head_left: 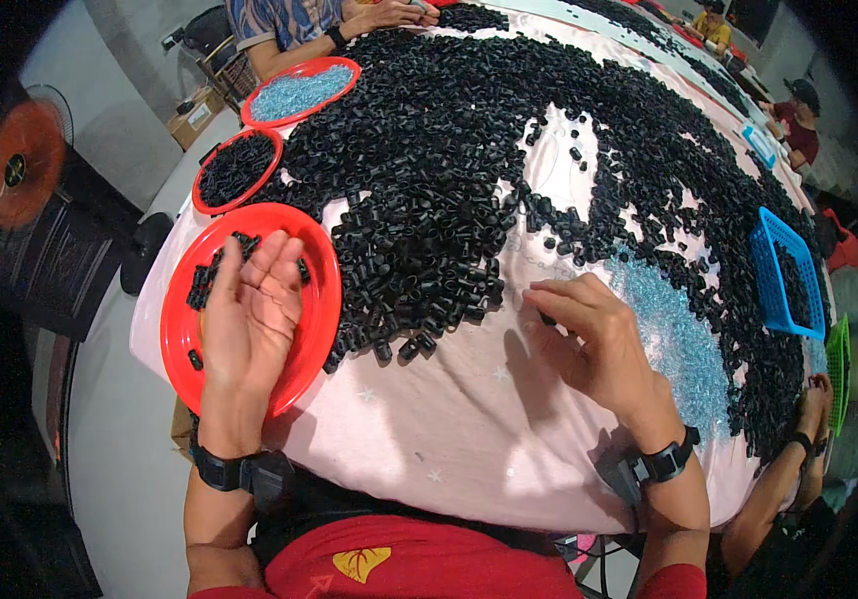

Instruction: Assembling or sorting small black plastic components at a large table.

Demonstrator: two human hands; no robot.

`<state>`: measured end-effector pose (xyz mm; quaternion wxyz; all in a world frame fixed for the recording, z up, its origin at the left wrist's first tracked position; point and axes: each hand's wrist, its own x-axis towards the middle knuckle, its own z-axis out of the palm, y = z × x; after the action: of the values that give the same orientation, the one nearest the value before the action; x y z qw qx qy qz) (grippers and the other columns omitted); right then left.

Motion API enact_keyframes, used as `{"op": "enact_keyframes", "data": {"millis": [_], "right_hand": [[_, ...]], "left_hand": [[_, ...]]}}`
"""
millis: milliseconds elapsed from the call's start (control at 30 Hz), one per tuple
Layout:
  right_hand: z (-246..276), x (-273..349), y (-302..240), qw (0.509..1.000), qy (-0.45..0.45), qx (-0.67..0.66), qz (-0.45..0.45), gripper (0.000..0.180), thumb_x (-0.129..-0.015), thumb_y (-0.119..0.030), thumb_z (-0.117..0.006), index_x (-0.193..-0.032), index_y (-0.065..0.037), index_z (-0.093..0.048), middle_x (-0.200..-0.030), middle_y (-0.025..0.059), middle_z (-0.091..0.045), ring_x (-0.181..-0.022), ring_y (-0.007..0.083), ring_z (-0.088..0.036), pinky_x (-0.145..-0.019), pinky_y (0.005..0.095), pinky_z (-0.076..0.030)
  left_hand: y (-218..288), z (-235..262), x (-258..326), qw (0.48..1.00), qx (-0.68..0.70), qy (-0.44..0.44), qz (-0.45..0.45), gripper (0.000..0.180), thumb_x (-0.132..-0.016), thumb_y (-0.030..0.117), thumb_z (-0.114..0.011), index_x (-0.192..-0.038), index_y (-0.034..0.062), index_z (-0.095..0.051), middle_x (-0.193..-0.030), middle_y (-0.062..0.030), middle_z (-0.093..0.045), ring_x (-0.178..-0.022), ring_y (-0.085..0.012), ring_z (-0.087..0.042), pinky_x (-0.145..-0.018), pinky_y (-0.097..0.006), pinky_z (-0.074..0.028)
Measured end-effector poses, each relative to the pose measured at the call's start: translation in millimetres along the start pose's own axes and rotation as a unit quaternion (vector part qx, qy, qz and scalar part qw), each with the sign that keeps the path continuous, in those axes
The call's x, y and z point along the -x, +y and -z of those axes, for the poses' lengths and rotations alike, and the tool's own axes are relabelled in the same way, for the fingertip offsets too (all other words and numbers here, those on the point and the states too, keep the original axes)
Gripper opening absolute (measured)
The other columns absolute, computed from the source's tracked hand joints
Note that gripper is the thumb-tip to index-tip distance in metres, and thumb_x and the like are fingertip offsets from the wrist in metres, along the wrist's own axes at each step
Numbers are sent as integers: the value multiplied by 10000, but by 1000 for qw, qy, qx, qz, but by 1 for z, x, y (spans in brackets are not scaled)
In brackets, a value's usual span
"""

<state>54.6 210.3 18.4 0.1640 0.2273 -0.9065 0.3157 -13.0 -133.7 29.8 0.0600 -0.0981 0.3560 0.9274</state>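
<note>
My left hand (261,314) is palm up over a round red tray (324,290), its fingers stretched out and nothing lying in the palm. Several small black tubular plastic pieces (199,285) sit in that tray, partly hidden behind the hand. Above the pink cloth to the right, my right hand (593,339) has its fingers curled in. A small black plastic piece (547,319) shows between thumb and fingers, mostly covered by them. Between my hands spreads a big pile of the same black tubular pieces (419,250).
Clear bluish pieces (663,334) are heaped at right. Two smaller red trays hold black parts (239,168) and bluish pieces (304,95). A blue basket (783,275) and a green one (838,379) stand at right. Co-workers' hands (389,15) are across and at right. A fan (24,165) stands left.
</note>
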Motion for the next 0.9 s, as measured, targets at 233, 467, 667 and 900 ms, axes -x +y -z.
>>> {"op": "enact_keyframes", "data": {"millis": [233, 467, 667, 900], "right_hand": [[12, 1, 12, 996, 11, 70, -57, 155, -848, -49, -714, -989, 3, -753, -902, 145, -735, -843, 329, -671, -741, 409, -550], [35, 2, 16, 985, 3, 106, -138, 130, -851, -68, -718, -962, -19, -764, -858, 159, -717, -830, 338, -675, -736, 433, -542], [37, 2, 16, 973, -66, 107, -191, 157, -855, -84, -716, -994, -22, -756, -907, 147, -720, -882, 333, -674, -771, 435, -549], [15, 3, 25, 988, -39, 136, -63, 257, -834, -30, -701, -1090, -50, -722, -1047, 99, -697, -994, 307, -633, -807, 431, -558]], "left_hand": [[-59, -54, 21, 864, -473, -172, 2, 269, -1047, 222, -593, -1163, 17, -723, -1035, -63, -735, -873, -110, -669, -775, -285, -533], [-119, -66, 7, 532, -733, -314, -284, 330, -850, 101, -711, -1164, 5, -681, -1204, -202, -620, -1130, -410, -559, -1007, -473, -457], [-117, -64, 13, 574, -670, -339, -326, 243, -885, 69, -687, -1116, -4, -708, -1153, -201, -640, -1083, -376, -595, -956, -445, -483], [-98, -58, 10, 589, -679, -328, -290, 155, -893, 61, -694, -1039, 25, -735, -978, -141, -679, -922, -316, -612, -817, -401, -492]]}}
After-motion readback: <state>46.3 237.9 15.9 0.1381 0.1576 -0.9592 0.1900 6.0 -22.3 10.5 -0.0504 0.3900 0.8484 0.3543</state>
